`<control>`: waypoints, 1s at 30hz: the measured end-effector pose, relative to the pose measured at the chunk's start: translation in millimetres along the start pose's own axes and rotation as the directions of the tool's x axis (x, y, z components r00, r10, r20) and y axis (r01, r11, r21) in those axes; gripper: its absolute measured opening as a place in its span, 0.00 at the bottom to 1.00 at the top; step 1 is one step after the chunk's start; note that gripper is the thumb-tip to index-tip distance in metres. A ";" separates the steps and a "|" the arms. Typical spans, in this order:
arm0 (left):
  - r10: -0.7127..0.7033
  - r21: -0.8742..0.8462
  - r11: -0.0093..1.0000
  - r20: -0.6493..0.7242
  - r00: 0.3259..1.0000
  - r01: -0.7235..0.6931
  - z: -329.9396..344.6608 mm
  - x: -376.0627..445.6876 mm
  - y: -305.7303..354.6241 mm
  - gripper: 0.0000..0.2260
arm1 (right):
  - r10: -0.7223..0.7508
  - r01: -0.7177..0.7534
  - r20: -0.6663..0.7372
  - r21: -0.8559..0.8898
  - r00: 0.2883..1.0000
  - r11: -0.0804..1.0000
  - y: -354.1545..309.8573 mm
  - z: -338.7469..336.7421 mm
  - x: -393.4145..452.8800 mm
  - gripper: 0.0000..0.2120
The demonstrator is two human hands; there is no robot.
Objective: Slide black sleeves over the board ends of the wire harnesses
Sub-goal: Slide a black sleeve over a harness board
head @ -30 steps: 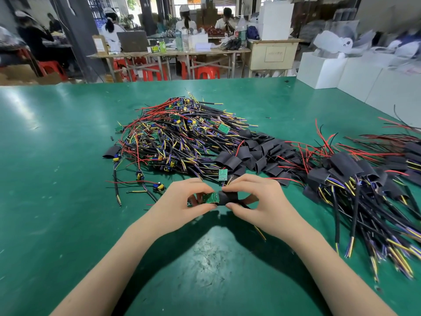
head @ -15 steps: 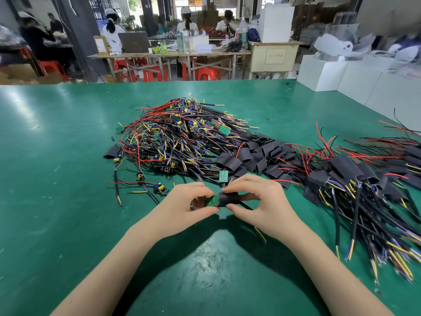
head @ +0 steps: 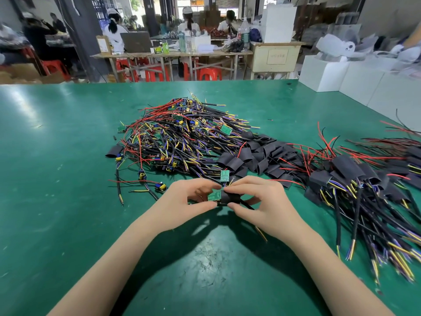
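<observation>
Green board (head: 214, 196) half inside a black sleeve (head: 230, 197).

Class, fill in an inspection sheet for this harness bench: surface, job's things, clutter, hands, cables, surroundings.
Surface: green table, scuffed near the front.
Job's things: green board partly inside a black sleeve; loose sleeves; sleeved harnesses on the right.
Clutter: nothing seen.
Hands: left hand pinches the board; right hand holds the sleeve.
Cables: unsleeved pile mid-table.
Surroundings: workers, red stools, white boxes.
</observation>
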State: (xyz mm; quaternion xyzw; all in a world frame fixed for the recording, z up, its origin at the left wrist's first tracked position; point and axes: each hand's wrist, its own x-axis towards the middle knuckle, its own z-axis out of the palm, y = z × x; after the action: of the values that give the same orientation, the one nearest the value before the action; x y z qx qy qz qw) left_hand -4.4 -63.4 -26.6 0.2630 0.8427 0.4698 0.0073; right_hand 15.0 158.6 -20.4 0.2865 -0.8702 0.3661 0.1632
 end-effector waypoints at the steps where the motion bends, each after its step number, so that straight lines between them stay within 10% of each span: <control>1: -0.002 -0.004 1.000 -0.018 1.000 0.002 0.5 -0.2 0.0 0.14 | 0.001 -0.001 -0.003 0.004 1.000 1.000 0.0 0.3 0.0 0.12; 9: 0.064 0.040 0.997 -0.153 0.986 -0.058 5.3 0.3 3.6 0.14 | -0.003 0.004 -0.042 0.024 0.999 1.000 -0.6 5.2 0.6 0.13; 16: -0.093 -0.277 0.959 -0.088 0.992 0.065 -8.1 0.0 5.7 0.18 | 0.005 0.002 -0.120 0.060 0.993 0.998 -1.6 5.8 0.6 0.14; 30: -0.053 -0.188 0.982 -0.204 0.978 0.014 1.7 1.5 5.3 0.11 | 0.077 -0.073 -0.136 0.036 0.988 0.997 0.2 11.0 1.3 0.13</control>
State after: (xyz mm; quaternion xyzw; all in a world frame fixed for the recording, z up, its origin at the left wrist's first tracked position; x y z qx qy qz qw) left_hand -3.0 -59.1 -22.9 0.1963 0.7958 0.5709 -0.0485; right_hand 13.1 150.2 -27.3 0.2301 -0.8614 0.4043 0.2040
